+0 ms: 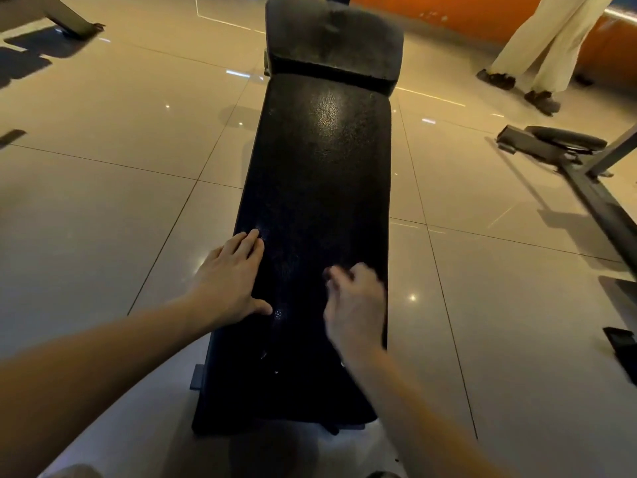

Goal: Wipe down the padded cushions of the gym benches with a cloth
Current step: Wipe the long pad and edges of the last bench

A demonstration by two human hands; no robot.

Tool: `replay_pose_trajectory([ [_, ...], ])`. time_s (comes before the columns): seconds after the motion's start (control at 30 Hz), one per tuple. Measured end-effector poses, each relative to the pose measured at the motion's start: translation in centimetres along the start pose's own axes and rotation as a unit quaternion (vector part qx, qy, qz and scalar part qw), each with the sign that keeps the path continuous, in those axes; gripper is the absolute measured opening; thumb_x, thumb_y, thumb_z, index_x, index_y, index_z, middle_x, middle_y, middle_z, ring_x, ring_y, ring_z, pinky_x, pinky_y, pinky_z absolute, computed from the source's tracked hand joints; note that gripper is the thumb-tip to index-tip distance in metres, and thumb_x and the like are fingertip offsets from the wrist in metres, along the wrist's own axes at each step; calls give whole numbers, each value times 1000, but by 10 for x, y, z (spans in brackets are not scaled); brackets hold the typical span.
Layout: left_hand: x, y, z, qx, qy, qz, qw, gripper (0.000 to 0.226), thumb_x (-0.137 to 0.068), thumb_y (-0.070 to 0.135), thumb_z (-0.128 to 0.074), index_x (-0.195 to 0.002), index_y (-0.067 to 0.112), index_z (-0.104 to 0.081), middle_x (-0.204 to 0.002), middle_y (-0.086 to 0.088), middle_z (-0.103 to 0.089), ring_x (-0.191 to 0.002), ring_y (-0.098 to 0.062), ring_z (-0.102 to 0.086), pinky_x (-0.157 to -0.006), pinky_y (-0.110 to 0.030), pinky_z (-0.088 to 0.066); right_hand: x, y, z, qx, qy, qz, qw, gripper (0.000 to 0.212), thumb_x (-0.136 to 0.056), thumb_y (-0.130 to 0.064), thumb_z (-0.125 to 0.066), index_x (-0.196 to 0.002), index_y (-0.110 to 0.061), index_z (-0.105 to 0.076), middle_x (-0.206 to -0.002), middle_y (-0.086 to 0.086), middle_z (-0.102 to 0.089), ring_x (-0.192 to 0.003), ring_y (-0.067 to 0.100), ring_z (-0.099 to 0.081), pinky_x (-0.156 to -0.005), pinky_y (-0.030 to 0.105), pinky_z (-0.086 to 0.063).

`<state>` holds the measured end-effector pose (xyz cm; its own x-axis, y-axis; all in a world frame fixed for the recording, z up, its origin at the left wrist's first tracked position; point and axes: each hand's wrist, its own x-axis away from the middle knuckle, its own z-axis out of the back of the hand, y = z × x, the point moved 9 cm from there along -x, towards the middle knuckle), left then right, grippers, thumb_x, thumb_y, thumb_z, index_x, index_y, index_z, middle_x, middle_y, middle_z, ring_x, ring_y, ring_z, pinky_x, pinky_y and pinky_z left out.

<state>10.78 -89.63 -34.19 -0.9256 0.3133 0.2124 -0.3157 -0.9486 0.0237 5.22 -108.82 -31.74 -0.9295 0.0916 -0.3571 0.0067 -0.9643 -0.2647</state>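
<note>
I am pressing my left hand (231, 281) flat on the cushion (320, 174) at nine o'clock. My right hand (355, 305) at three seems to be wiping, its grip too blurred to tell. Next: sweeping toward twelve.

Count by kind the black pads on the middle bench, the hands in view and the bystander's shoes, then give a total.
Pads: 2, the long pad and the short pad
Hands: 2, the left hand and the right hand
Shoes: 2, the near shoe and the far shoe
Total: 6
</note>
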Motion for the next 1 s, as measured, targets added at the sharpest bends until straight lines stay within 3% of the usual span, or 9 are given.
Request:
replay_pose_trajectory([
  [0.1, 0, 2, 4, -13, -4, -3, 1000, 129, -75, 81, -64, -162, 11, -1, -170, -8, 6, -156, -28, 2, -125, -45, -17, 81, -72, -23, -23, -132, 257, 957, 30, -88, -18, -63, -118, -15, -65, -103, 8, -53, -91, 26, -51, -76, 43, -48],
  [0.17, 1, 3, 4, -11, -4, -1, 1000, 129, -75, 81, -64, -162, 11, 0, -170, -8, 6, -156, -28, 2, -124, -45, -18, 81, -67, -21, 0, -166, 319, 933, 30, -93, -22, -61, -122, -15, -65, -105, 7, -55, -94, 25, -52, -80, 41, -49],
  [0.27, 0, 2, 2, -7, -5, -1, 1000, 130, -74, 81, -64, -161, 10, 0, -170, -9, 5, -156, -29, 2, -124, -46, -20, 3, 4, 4, 34, -88, 142, 985, 24, -97, -29, -63, -117, -19, -73, -98, 3, -57, -88, 21, -55, -74, 39, -53],
  [0.43, 0, 2, 2, 3, -4, -12, 1000, 129, -74, 82, -64, -161, 10, -1, -170, -9, 5, -155, -30, 2, -122, -46, -22, -7, 27, 9, -1, -35, -19, 999, 26, -98, -27, -63, -119, -15, -73, -99, 1, -56, -88, 17, -54, -74, 35, -55],
  [0.57, 2, 3, 3, 10, 0, -13, 1000, 129, -74, 79, -67, -161, 10, -2, -170, -9, 4, -156, -30, 2, -122, -46, -23, 67, -29, -7, -62, -119, 73, 988, 20, -94, -27, -67, -110, -17, -73, -95, -1, -56, -86, 16, -55, -71, 31, -54],
  [0.67, 1, 3, 3, 14, 2, -7, 1000, 130, -73, 79, -68, -161, 10, -1, -170, -8, 5, -156, -29, 2, -122, -46, -23, 26, -5, -2, -85, -100, -32, 991, 20, -98, -32, -63, -113, -20, -71, -102, -5, -60, -96, 14, -59, -85, 29, -52],
  [0.77, -1, 2, 3, 21, 2, -6, 1000, 130, -73, 78, -69, -161, 10, -1, -170, -7, 6, -156, -29, 3, -122, -46, -23, -17, 17, -2, -83, -80, -104, 988, 16, -99, -30, -63, -111, -20, -67, -103, -4, -61, -96, 14, -60, -86, 28, -51],
  [0.93, -1, 1, 0, 26, 3, -11, 1000, 130, -73, 77, -69, -161, 10, 0, -170, -9, 6, -156, -30, 3, -123, -47, -22, 60, -13, -4, -74, -138, -29, 987, 11, -99, -31, -62, -105, -23, -64, -99, -10, -57, -93, 9, -57, -84, 24, -51],
  [1.0, -1, 2, 0, 32, 4, -14, 999, 130, -74, 76, -70, -161, 10, -1, -170, -9, 6, -156, -31, 2, -123, -47, -22, 39, -7, -8, -61, -131, -28, 989, 12, -99, -32, -61, -105, -22, -64, -100, -7, -57, -94, 12, -57, -84, 26, -50],
])
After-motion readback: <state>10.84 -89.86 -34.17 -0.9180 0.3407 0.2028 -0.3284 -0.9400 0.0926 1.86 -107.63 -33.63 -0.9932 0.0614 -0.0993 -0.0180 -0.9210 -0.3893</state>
